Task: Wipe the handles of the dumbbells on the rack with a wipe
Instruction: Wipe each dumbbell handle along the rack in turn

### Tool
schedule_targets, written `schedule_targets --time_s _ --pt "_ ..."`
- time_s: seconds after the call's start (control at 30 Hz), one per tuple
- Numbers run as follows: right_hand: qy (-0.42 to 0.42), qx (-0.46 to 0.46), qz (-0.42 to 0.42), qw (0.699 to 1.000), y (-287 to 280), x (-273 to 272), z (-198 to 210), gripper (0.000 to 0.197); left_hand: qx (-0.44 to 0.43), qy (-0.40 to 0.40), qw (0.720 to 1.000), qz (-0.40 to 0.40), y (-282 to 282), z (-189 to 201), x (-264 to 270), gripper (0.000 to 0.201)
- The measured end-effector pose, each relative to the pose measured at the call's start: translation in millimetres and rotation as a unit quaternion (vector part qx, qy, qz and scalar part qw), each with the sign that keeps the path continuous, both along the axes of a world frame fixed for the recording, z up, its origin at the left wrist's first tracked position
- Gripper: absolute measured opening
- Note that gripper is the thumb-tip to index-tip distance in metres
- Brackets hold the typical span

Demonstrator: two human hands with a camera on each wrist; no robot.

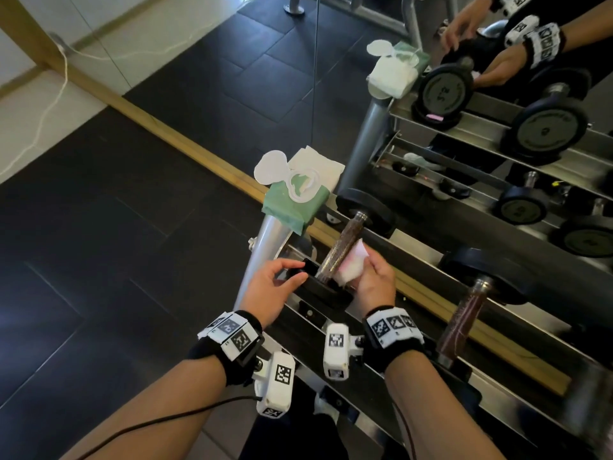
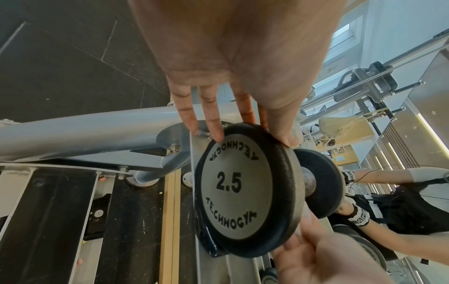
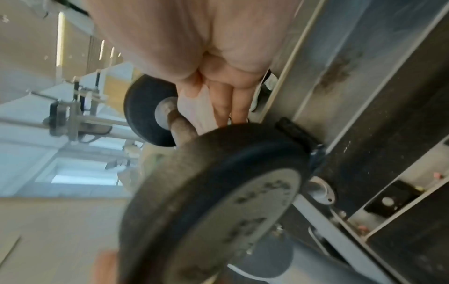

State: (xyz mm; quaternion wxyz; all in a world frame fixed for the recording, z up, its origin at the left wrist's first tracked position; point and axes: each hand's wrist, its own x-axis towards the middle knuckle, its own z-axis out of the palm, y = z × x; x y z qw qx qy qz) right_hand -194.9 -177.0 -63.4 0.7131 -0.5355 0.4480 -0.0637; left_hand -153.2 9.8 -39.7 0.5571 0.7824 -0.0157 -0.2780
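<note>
A 2.5 dumbbell lies at the left end of the rack point(image 1: 265, 237), its knurled handle point(image 1: 338, 250) running away from me. My left hand point(image 1: 292, 272) pinches the rim of the near plate point(image 2: 238, 184), thumb point(image 2: 286, 134) behind it and fingers point(image 2: 213, 130) on its face. A bunched white wipe point(image 1: 351, 263) sits in my right hand point(image 1: 368, 270), pressed against the handle's right side near that plate. From the right wrist, the wipe point(image 3: 194, 107) shows beside the handle point(image 3: 179, 123) under my curled fingers point(image 3: 233, 100). A second dumbbell handle point(image 1: 464, 320) lies to the right.
A green wipe pack point(image 1: 295, 200) with its lid flipped open sits on the rack's top left corner. A wall mirror point(image 1: 497, 127) just behind the rack repeats the dumbbells and my hands. Lower shelves hold more dumbbells. Dark floor tiles point(image 1: 116, 244) spread to the left.
</note>
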Motion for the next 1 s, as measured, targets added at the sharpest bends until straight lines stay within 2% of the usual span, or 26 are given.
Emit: schedule_targets --time_s 0.13,0.33,0.6,0.83,1.0 --pt "-0.059 0.051 -0.041 0.996 -1 26 10 0.034 0.004 -0.013 1.000 0.001 0 -2 -1 0.019" --pt "-0.106 0.066 -0.047 0.991 10 7 4 0.051 0.007 -0.023 1.000 -0.008 1 -2 0 0.020" --pt "-0.118 0.150 -0.099 0.977 4 28 2 0.047 -0.009 -0.038 0.999 -0.019 0 1 0 0.019" --pt "-0.094 0.124 -0.084 0.984 8 19 -12 0.046 -0.003 -0.034 0.999 -0.008 2 -6 1 0.018" --pt "-0.084 0.140 -0.093 0.982 5 21 -10 0.042 -0.003 -0.027 1.000 -0.010 3 -8 5 0.018"
